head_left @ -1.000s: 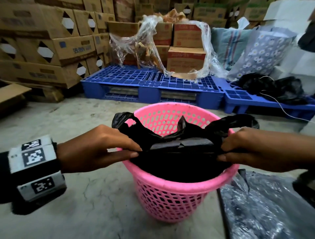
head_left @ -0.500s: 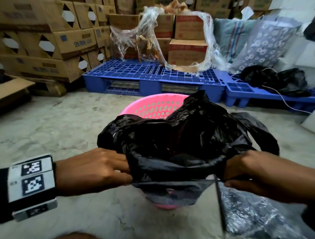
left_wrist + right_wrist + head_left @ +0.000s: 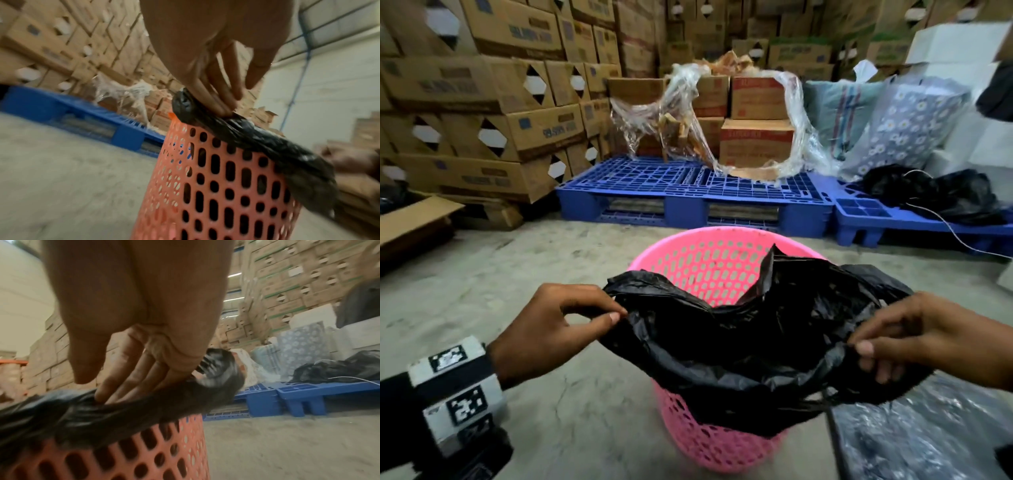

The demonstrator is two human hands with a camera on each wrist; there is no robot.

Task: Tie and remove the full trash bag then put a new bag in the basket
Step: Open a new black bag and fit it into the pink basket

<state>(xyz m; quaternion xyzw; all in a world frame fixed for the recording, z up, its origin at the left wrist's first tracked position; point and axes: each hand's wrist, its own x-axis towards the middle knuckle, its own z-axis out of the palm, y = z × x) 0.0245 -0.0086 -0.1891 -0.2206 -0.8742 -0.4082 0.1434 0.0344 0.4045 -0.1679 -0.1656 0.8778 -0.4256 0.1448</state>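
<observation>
Item: black bag [image 3: 750, 346], thin soft film, crumpled, draped over the near rim of the pink basket [image 3: 717, 270] on the floor, part hanging inside. My left hand [image 3: 551, 329] pinched its left edge between thumb and fingertips; my right hand [image 3: 928, 342] pinched the right edge likewise. I judged it light, limp, slippery and easily torn; best taken by bunched edge film at opposite sides, not by a single layer.
</observation>
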